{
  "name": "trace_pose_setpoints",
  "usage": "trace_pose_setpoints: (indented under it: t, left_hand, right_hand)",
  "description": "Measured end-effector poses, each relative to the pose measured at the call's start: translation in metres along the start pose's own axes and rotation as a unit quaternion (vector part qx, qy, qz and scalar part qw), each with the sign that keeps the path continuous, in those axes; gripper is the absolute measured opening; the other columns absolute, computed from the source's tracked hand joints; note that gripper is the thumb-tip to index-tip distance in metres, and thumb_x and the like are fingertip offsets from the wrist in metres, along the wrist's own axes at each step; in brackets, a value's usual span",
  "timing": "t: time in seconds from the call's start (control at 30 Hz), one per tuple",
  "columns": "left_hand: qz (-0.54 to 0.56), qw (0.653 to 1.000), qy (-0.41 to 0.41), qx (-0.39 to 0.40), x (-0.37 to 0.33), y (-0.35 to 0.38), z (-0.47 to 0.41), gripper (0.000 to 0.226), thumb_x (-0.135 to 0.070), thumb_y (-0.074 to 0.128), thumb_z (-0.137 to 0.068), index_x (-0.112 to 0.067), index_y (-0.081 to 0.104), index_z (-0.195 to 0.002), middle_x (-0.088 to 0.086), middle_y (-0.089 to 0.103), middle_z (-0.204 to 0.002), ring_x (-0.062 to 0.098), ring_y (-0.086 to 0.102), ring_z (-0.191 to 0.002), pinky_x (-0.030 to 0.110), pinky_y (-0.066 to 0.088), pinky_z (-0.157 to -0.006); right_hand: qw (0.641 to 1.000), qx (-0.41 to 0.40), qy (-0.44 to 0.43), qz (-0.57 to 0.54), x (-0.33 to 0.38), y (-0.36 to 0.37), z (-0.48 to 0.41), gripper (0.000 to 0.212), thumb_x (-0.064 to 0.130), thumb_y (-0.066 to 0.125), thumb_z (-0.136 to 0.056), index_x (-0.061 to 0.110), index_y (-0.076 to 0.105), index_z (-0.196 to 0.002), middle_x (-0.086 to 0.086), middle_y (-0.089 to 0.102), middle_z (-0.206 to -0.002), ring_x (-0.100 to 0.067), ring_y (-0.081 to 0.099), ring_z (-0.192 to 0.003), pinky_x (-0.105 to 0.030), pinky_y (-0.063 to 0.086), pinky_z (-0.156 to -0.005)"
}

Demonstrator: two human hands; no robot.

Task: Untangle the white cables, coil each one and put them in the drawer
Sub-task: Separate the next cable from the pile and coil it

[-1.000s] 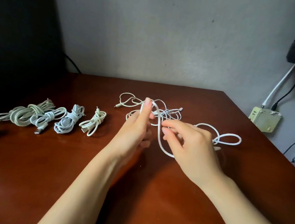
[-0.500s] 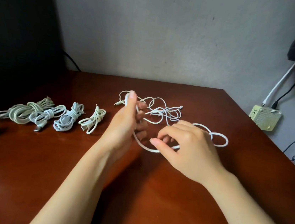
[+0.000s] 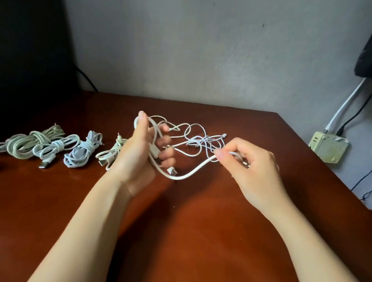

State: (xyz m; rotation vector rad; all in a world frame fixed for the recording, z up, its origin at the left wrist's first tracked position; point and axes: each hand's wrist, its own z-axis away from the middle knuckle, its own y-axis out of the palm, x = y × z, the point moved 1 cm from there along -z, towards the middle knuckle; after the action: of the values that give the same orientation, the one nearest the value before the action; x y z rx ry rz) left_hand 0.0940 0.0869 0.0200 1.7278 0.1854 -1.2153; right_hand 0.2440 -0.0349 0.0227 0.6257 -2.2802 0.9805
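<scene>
Grey wall point(image 3: 193, 36), reddish-brown table point(image 3: 190, 247)

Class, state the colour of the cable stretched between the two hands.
White; the cable shows best in the head view, against the reddish-brown table.

Home desk corner: reddish-brown wooden tabletop point(image 3: 190, 247) against plain grey plaster wall point(image 3: 193, 36); cream plastic plug adapter point(image 3: 328, 147) at right.
</scene>
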Motion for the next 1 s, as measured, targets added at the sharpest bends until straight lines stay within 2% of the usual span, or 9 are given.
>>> trace_pose_setpoints:
  t: [0.17, 0.23, 0.3, 0.4, 0.47, 0.6, 0.7, 0.83, 1.0]
  left_hand:
    - [-0.103, 0.986, -0.083, 0.103, 0.014, 0.015, 0.013, 0.047, -0.056, 0.032, -0.092, -0.012, 0.045, -0.081, -0.002, 0.035, -0.062, 0.012, 0.035, -0.047, 0.025, 0.044, -0.047]
    - [-0.124, 0.980, -0.110, 0.113, 0.020, 0.021, 0.015, 0.047, -0.052, 0.029, -0.097, -0.012, 0.043, -0.078, 0.000, 0.036, -0.061, 0.013, 0.040, -0.049, 0.027, 0.049, -0.054]
    - [-0.148, 0.974, -0.125, 0.121, 0.025, 0.025, 0.016, 0.048, -0.052, 0.026, -0.099, -0.013, 0.042, -0.075, 0.001, 0.042, -0.062, 0.016, 0.048, -0.055, 0.037, 0.052, -0.074]
    - [-0.170, 0.971, -0.132, 0.109, 0.026, 0.028, 0.018, 0.051, -0.049, 0.027, -0.100, -0.012, 0.045, -0.071, 0.005, 0.057, -0.069, 0.021, 0.062, -0.071, 0.047, 0.048, -0.095]
    - [-0.163, 0.971, -0.141, 0.105, 0.026, 0.028, 0.020, 0.053, -0.044, 0.029, -0.101, -0.011, 0.052, -0.067, 0.010, 0.067, -0.080, 0.026, 0.068, -0.084, 0.048, 0.051, -0.090]
    - [-0.164, 0.957, -0.186, 0.151, 0.029, 0.033, 0.025, 0.064, -0.040, 0.027, -0.102, -0.018, 0.075, -0.066, 0.019, 0.069, -0.104, 0.036, 0.066, -0.103, 0.049, 0.051, -0.091]
    - [-0.164, 0.944, -0.210, 0.194, 0.032, 0.036, 0.028, 0.061, -0.040, 0.023, -0.102, -0.017, 0.078, -0.087, 0.016, 0.071, -0.096, 0.032, 0.070, -0.087, 0.047, 0.052, -0.087]
    - [-0.150, 0.947, -0.224, 0.174, 0.033, 0.035, 0.026, 0.044, -0.035, 0.029, -0.103, -0.004, 0.060, -0.106, 0.013, 0.063, -0.076, 0.021, 0.062, -0.061, 0.038, 0.060, -0.066]
    - [-0.150, 0.952, -0.192, 0.185, 0.037, 0.034, 0.024, 0.007, -0.016, 0.035, -0.103, -0.014, 0.041, -0.102, 0.003, 0.041, -0.061, 0.011, 0.039, -0.048, 0.021, 0.033, -0.045]
  right_hand:
    - [0.999, -0.032, -0.005, -0.028, 0.002, -0.002, 0.000, 0.025, 0.027, 0.066, -0.088, 0.019, 0.059, -0.066, 0.012, 0.046, -0.050, -0.009, 0.037, -0.051, -0.016, 0.034, -0.049]
    - [0.998, -0.045, -0.007, -0.040, -0.001, 0.000, -0.001, 0.024, 0.034, 0.064, -0.085, 0.020, 0.060, -0.066, 0.011, 0.042, -0.049, -0.015, 0.036, -0.049, -0.036, 0.051, -0.052]
    - [0.998, -0.056, -0.012, -0.026, -0.003, 0.000, -0.003, 0.027, 0.041, 0.061, -0.082, 0.018, 0.062, -0.069, -0.003, 0.042, -0.051, -0.030, 0.041, -0.053, -0.048, 0.050, -0.054]
    - [0.998, -0.061, -0.026, -0.008, -0.004, -0.002, -0.002, 0.023, 0.034, 0.065, -0.083, 0.017, 0.062, -0.067, 0.003, 0.046, -0.049, -0.020, 0.046, -0.049, -0.030, 0.046, -0.051]
    - [0.998, -0.056, -0.032, 0.008, -0.004, -0.001, -0.001, 0.020, 0.024, 0.068, -0.084, 0.020, 0.060, -0.067, 0.010, 0.049, -0.049, -0.010, 0.047, -0.050, -0.008, 0.036, -0.052]
    - [0.995, -0.053, -0.031, 0.076, -0.008, 0.002, 0.000, 0.021, 0.039, 0.062, -0.082, 0.021, 0.064, -0.071, 0.000, 0.060, -0.057, -0.014, 0.056, -0.055, -0.020, 0.045, -0.055]
    - [0.990, -0.066, -0.050, 0.114, -0.008, 0.003, -0.001, 0.030, 0.050, 0.053, -0.080, 0.023, 0.064, -0.074, 0.003, 0.062, -0.060, -0.012, 0.059, -0.059, -0.036, 0.050, -0.057]
    - [0.976, -0.109, -0.099, 0.160, -0.006, 0.003, 0.000, 0.032, 0.047, 0.053, -0.083, 0.018, 0.064, -0.072, 0.012, 0.043, -0.052, -0.009, 0.046, -0.050, -0.029, 0.045, -0.049]
    - [0.967, -0.125, -0.107, 0.196, -0.004, 0.007, 0.001, 0.033, 0.045, 0.053, -0.085, 0.017, 0.063, -0.071, 0.013, 0.036, -0.052, -0.010, 0.040, -0.048, -0.029, 0.045, -0.047]
